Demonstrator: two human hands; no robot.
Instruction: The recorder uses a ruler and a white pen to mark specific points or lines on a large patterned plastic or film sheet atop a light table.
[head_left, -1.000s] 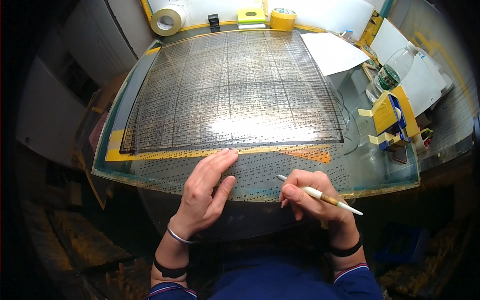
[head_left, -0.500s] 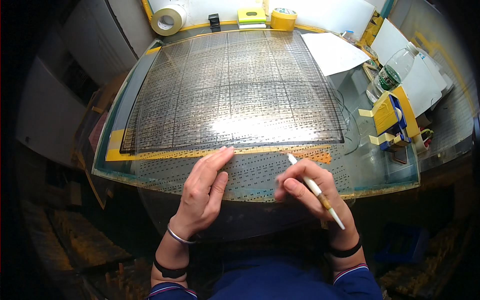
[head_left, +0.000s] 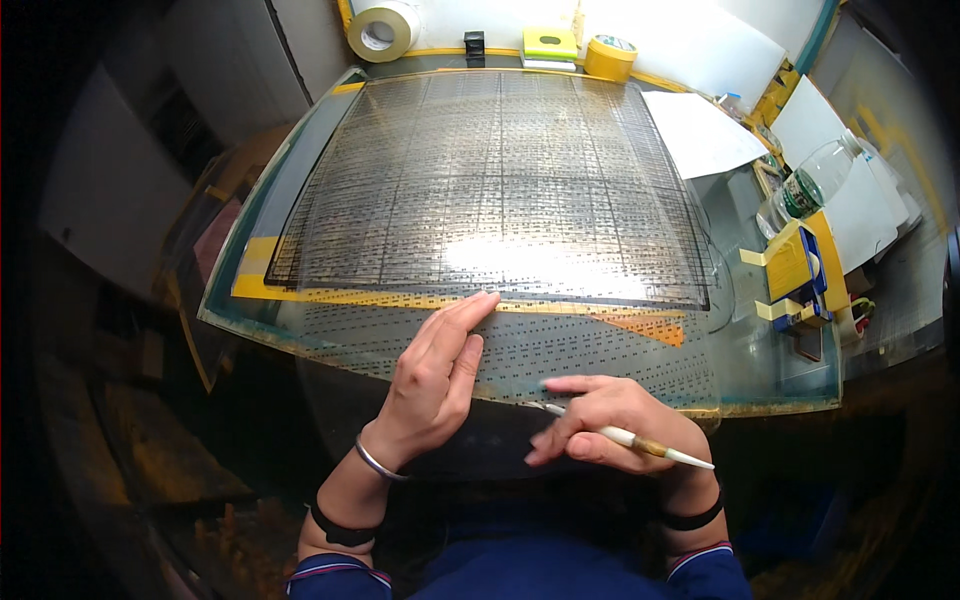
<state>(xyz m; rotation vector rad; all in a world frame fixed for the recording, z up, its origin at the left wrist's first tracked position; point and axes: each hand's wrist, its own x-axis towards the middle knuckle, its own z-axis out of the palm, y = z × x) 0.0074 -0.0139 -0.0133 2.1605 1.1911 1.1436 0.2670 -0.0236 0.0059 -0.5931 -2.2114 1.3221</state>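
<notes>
My left hand (head_left: 435, 375) lies with stretched fingers on a clear film (head_left: 540, 345) printed with rows of small black marks. Its fingertips reach a yellow tape strip (head_left: 385, 299) along the near edge of a dark-lined grid sheet (head_left: 450, 190). Over the table's near edge, my right hand (head_left: 625, 420) has a slim white pen-like tool (head_left: 688, 459) with a brownish middle held across it, its tapered end pointing right. Several of that hand's fingers are loosely extended and slightly blurred. The film hangs past the glass tabletop (head_left: 760, 385) toward me.
A tape roll (head_left: 384, 32), a black clip-like item (head_left: 474, 43), a yellow-green box (head_left: 549, 43) and a yellow round tub (head_left: 610, 58) line the back. On the right are white paper (head_left: 705, 135), a plastic bottle (head_left: 815, 185) and a blue-and-yellow tape dispenser (head_left: 795, 270).
My right hand has drawn back toward me from the film, its fingers opening somewhat around the tool, which now lies flatter. My left hand stays on the film. The whole view has shifted slightly.
</notes>
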